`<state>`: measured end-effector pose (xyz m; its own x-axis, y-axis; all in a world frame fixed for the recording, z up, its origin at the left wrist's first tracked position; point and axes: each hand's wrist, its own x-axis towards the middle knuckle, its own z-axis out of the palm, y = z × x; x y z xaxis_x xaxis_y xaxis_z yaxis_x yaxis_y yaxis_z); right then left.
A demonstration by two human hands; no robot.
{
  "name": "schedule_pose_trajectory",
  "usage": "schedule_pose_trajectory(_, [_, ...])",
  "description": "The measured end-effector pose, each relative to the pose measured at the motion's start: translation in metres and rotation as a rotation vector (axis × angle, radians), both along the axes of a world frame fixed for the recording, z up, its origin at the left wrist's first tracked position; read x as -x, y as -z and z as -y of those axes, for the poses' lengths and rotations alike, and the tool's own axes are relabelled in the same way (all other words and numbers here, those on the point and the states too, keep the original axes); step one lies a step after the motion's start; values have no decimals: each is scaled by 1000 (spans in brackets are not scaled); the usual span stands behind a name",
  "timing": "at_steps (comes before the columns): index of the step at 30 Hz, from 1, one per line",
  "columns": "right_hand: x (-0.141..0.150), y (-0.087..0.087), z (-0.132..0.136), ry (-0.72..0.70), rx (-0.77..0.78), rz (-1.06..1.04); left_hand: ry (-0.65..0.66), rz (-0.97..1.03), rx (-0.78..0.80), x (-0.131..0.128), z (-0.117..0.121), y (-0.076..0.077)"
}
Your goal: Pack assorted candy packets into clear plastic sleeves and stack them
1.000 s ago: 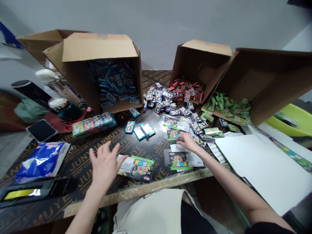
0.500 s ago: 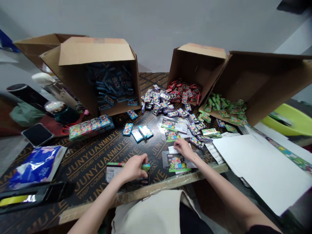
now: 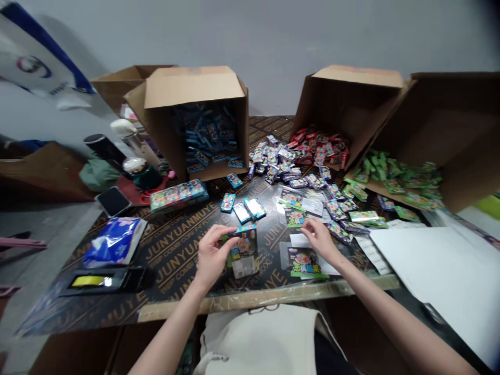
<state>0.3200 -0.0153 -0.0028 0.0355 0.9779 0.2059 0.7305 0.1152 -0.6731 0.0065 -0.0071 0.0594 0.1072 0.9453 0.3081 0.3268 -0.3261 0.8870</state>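
My left hand [image 3: 215, 252] pinches the upper edge of a dark printed plastic bag [image 3: 244, 250], which stands tilted above the table's front part. A blue strip [image 3: 247, 227] runs along its top; whether it belongs to the bag or to a small candy box, I cannot tell. My right hand [image 3: 321, 240] has its fingers curled together over a white paper [image 3: 299, 240]; what they hold, if anything, is hidden. Below it lies a printed bag [image 3: 305, 262] with a green lower edge. More printed bags [image 3: 294, 217] lie just beyond. Several small blue candy boxes [image 3: 242, 212] rest farther left.
Cardboard boxes with blue [image 3: 207, 138], red [image 3: 320, 148] and green packets [image 3: 394, 172] stand at the back. Purple packets [image 3: 273, 161] are heaped between them. At left are a row of wrapped boxes [image 3: 179, 196], a phone [image 3: 113, 201], a blue pouch [image 3: 115, 242] and bottles [image 3: 142, 174].
My left hand has raised the dark bag from lying flat to tilted up. My right hand stays by the printed bags. The view has swung to the left.
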Motion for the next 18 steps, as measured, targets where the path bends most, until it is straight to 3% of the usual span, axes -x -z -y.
schedule_pose_trajectory(3, [28,-37,-10,-46,-29,-238,-7,44,8,-1,5,2])
schedule_pose_trajectory(6, [62,-79,-20,-231,124,-500,24,57,17,-3,7,0])
schedule_pose_trajectory(9, [91,-108,-31,-409,284,-613,58,44,14,-5,7,-3])
schedule_pose_trajectory(14, [117,-116,-45,-653,469,-592,101,60,82,-7,8,-4])
schedule_pose_trajectory(18, [126,-114,-47,-745,523,-546,123,113,147,-4,10,-5])
